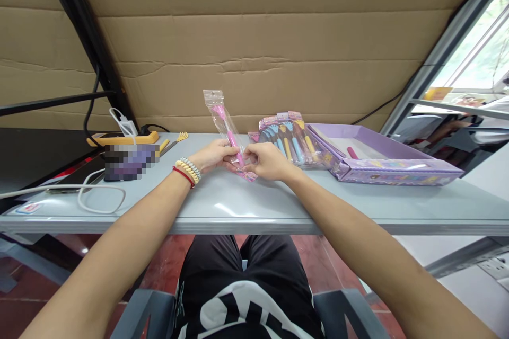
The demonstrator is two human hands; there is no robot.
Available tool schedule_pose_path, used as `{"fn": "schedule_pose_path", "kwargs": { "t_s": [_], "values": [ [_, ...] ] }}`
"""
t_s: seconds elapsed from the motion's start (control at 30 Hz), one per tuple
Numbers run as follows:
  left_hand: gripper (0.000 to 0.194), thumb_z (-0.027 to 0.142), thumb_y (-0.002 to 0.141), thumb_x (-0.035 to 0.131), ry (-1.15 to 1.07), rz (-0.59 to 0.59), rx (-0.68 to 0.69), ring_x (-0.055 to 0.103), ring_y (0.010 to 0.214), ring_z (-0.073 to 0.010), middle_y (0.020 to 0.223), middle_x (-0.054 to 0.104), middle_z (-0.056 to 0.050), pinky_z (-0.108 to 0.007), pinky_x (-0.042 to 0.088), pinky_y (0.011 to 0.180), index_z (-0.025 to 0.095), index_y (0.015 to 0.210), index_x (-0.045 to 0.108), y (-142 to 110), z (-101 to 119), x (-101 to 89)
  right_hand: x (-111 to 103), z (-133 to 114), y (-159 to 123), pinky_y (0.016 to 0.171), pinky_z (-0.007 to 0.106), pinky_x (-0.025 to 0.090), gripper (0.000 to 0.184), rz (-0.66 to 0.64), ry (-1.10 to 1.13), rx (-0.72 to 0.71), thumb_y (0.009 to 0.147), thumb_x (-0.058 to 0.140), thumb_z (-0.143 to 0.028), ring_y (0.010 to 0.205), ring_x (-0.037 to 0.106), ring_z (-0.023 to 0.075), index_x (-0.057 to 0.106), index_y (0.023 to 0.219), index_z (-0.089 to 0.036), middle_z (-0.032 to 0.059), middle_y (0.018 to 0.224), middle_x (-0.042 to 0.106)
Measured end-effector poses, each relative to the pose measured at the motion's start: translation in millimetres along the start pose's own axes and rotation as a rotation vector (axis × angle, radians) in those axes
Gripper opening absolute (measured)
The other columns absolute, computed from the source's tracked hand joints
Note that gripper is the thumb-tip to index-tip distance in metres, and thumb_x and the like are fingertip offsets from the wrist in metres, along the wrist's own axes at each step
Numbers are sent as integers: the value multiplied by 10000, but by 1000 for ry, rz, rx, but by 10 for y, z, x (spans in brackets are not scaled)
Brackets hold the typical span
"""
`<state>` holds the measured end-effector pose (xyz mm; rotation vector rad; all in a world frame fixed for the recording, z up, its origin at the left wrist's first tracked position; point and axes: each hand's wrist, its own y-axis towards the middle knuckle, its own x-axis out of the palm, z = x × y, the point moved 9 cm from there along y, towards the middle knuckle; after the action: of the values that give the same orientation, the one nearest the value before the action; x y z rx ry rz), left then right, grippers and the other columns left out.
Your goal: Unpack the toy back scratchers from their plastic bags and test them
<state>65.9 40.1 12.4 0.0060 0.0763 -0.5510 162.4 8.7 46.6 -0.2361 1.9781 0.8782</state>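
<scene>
A clear plastic bag with a pink stick inside is held above the table, leaning with its top to the left. The stick has a flared head at the upper end. My left hand is closed around the bag's lower half, thumb on the front. On the right side of the bag, my right hand pinches its lower part with fingers bent. Close behind that hand lie several bagged sticks with blue and yellow handles and pronged heads.
A purple open box stands at the right, with a pink piece inside. At the left are a yellow power strip, a white cable, a blurred-out dark item and a yellow-grey pronged stick. Cardboard closes off the back.
</scene>
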Motion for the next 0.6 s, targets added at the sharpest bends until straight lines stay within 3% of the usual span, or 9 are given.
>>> {"fn": "schedule_pose_path", "kwargs": {
  "t_s": [0.13,0.37,0.6],
  "values": [
    [278,321,703,760,81,-17,71,637,652,-148,719,660,-41,-317,570,629,130,813,591,-14,68,33,32,-20,-5,564,215,291,143,-58,91,-58,635,716,-147,563,421,79,618,739,-153,-47,600,516],
    [262,313,727,733,160,-15,107,656,622,-162,683,667,-28,-322,568,625,143,830,562,-9,112,16,50,-137,-12,599,227,358,39,-164,201,-184,716,720,-201,611,498,89,721,726,-164,-10,691,602],
    [226,303,786,678,186,111,172,649,620,-155,705,667,-32,-330,570,637,146,860,533,-41,210,-72,77,-136,-18,646,249,392,106,-166,109,-223,719,720,-151,660,523,106,771,797,-201,9,755,588]
  ]
}}
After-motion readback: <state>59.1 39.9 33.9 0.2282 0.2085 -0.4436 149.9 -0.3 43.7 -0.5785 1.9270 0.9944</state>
